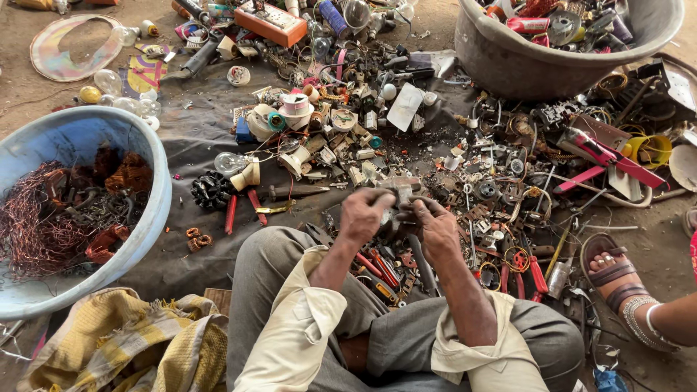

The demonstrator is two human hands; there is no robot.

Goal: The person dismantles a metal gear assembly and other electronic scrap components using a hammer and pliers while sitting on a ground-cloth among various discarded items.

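Note:
My left hand [365,215] and my right hand [436,229] meet over my lap, both closed around a small grey metal part [397,197] held between them. The part is mostly hidden by my fingers, so its shape is unclear. Cream sleeves are rolled up at my elbows, and my grey-trousered knees spread to either side. Just beyond my hands lie red-handled pliers [382,266] and a dark rod on the grey cloth [181,138].
A blue tub [156,218] of copper wire stands at my left. A grey tub [508,65] of scrap sits at the far right. Scrap parts, bulbs [231,162], tape rolls and red cutters [606,156] cover the cloth. Another person's sandalled foot [613,279] rests at the right. A yellow checked cloth [131,341] lies near my left knee.

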